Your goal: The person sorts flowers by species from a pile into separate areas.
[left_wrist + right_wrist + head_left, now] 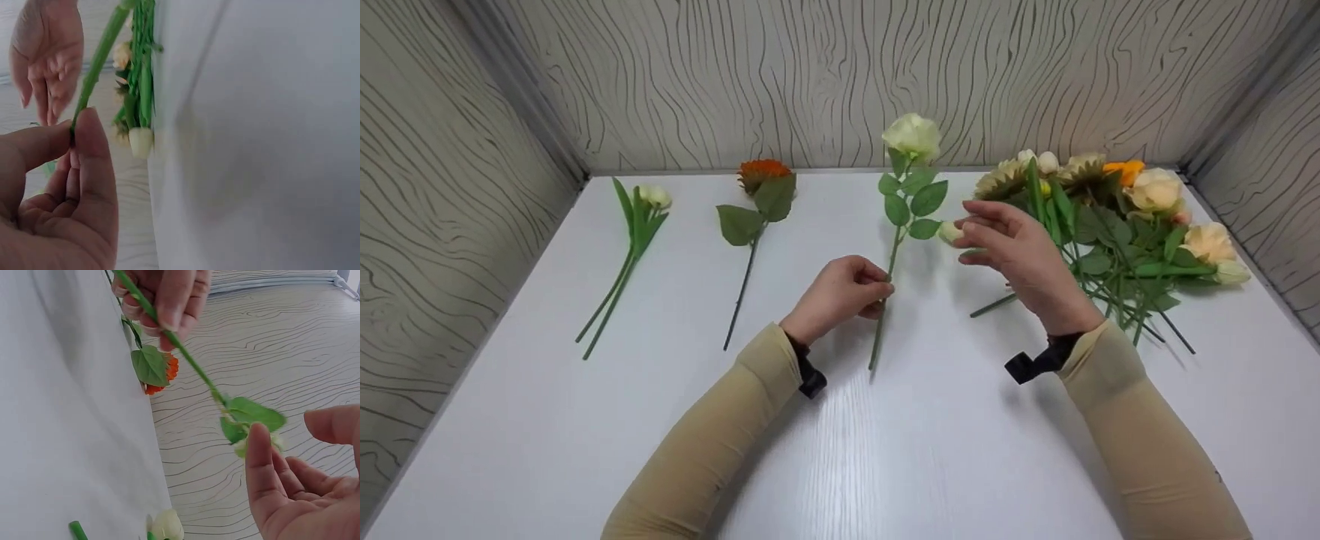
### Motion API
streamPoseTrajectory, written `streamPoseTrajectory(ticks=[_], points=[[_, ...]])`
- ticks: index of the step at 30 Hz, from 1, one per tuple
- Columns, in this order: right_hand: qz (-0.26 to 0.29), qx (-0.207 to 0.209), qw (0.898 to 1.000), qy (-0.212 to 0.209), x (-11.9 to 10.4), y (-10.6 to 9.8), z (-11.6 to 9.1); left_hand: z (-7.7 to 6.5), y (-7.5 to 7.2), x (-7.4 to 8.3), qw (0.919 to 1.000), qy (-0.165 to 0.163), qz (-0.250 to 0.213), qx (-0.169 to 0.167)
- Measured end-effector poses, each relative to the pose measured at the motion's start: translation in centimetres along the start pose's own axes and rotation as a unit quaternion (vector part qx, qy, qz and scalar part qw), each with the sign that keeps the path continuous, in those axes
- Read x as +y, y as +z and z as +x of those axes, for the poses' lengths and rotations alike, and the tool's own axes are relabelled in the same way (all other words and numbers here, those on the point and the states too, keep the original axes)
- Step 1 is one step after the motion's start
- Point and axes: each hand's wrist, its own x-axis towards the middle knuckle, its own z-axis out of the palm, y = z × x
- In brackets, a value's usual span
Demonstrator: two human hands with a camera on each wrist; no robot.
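Note:
My left hand pinches the green stem of a pale white rose between thumb and fingertips. The rose is raised off the table, bloom pointing to the back wall, with several leaves below it. In the left wrist view the pinched stem rises out of the fingertips. My right hand is raised to the right of the rose with its fingers loosely extended, holding nothing. In the right wrist view its fingers overlap the rose's leaves. A white tulip bud shows beside its fingertips in the head view.
On the right lies a pile of mixed artificial flowers, with peach roses and crossing stems. An orange flower with two leaves lies left of centre. White tulips lie farther left. A wood-grain patterned wall borders the white table.

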Motion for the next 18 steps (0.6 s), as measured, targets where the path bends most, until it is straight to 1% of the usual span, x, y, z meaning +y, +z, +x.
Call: streamPoseTrajectory(ticks=[2, 4, 6, 8, 11, 18], points=[[0.012, 0.008, 1.0, -0.001, -0.2, -0.4, 0.0, 0.8, -1.0, -0.1, 0.9993, -0.024, 0.028, 0.007], [0.017, 0.012, 1.0, -0.002, -0.2, -0.6, -0.1, 1.5, -1.7, -0.1, 0.9973, -0.046, 0.056, 0.013], [0.016, 0.012, 1.0, -0.002, -0.2, -0.6, -0.1, 2.2, -2.0, -0.1, 0.9947, -0.062, 0.081, 0.016], [0.012, 0.01, 1.0, 0.002, -0.1, -0.5, 0.0, 2.7, -1.9, -0.2, 0.992, -0.073, 0.101, 0.018], [0.005, 0.005, 1.0, 0.006, 0.2, -0.3, 0.0, 3.2, -1.5, -0.4, 0.9892, -0.077, 0.124, 0.019], [-0.02, -0.006, 1.0, 0.008, 0.9, 0.2, 0.5, 3.6, -0.3, -0.6, 0.9867, -0.07, 0.143, 0.032]])
